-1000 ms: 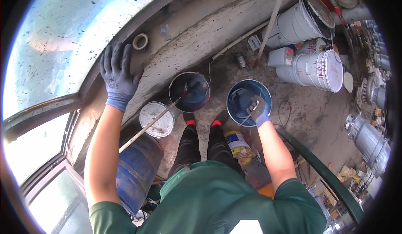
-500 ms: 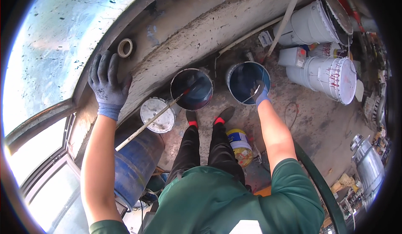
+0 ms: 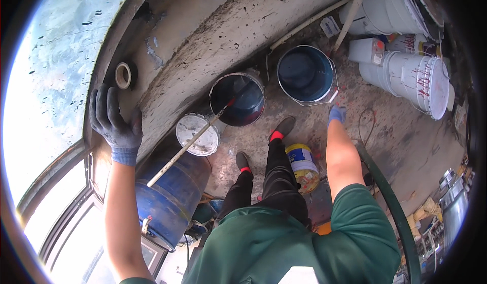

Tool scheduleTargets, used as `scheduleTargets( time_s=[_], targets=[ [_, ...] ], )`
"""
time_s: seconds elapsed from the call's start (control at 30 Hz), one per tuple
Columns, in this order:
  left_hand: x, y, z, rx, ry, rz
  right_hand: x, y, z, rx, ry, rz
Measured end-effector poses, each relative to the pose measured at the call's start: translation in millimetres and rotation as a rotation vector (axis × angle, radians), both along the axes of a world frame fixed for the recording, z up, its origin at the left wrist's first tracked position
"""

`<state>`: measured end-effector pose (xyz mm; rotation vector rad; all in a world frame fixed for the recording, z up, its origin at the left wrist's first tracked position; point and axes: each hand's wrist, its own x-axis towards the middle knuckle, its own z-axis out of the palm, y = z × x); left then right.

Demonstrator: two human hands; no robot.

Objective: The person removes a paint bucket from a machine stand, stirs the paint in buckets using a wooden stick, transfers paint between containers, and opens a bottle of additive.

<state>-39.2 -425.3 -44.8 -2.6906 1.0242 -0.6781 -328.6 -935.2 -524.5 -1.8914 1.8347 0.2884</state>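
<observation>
My left hand (image 3: 117, 124), in a grey-coated work glove, rests with fingers stretched out against the window ledge, just below a roll of tape (image 3: 123, 76). My gloved right hand (image 3: 337, 113) hangs low beside a bucket (image 3: 324, 55) with a dark blue inside. The bucket's wire handle with its white grip (image 3: 333, 96) has dropped to the near side of the rim, a little apart from that hand. The right hand's fingers are mostly hidden from above. Left of this bucket stands a second dark bucket (image 3: 262, 93) with a long stick (image 3: 177, 154) leaning in it.
A white lidded pail (image 3: 195, 137) and a blue drum (image 3: 172, 192) stand on the left. A yellow and blue pail (image 3: 304, 167) is by my right leg. White buckets (image 3: 406, 78) lie or stack at the right. A green hose (image 3: 385, 197) curves past my right arm.
My right hand has come off the bucket's handle and moved down and right; the handle now lies over the rim's near side. My feet have shifted. The left hand stays on the ledge.
</observation>
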Motion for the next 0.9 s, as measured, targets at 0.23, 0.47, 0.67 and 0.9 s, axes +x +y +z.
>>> scheduleTargets(
  time_s=[0.23, 0.47, 0.67, 0.9],
  targets=[
    [9, -3, -21, -0.031, 0.026, -0.005, -74, 116, -74, 0.599, 0.281, 0.533],
    [4, 6, -17, 0.037, 0.052, -0.003, -28, 300, -90, 1.096, 0.183, 0.132],
    [12, 11, -5, 0.124, 0.071, -0.071, -20, 366, -98, 1.349, -0.345, -0.529],
    [19, 7, -24, 0.013, 0.060, -0.099, -25, 345, -125, 1.291, -0.314, -0.573]
  ],
)
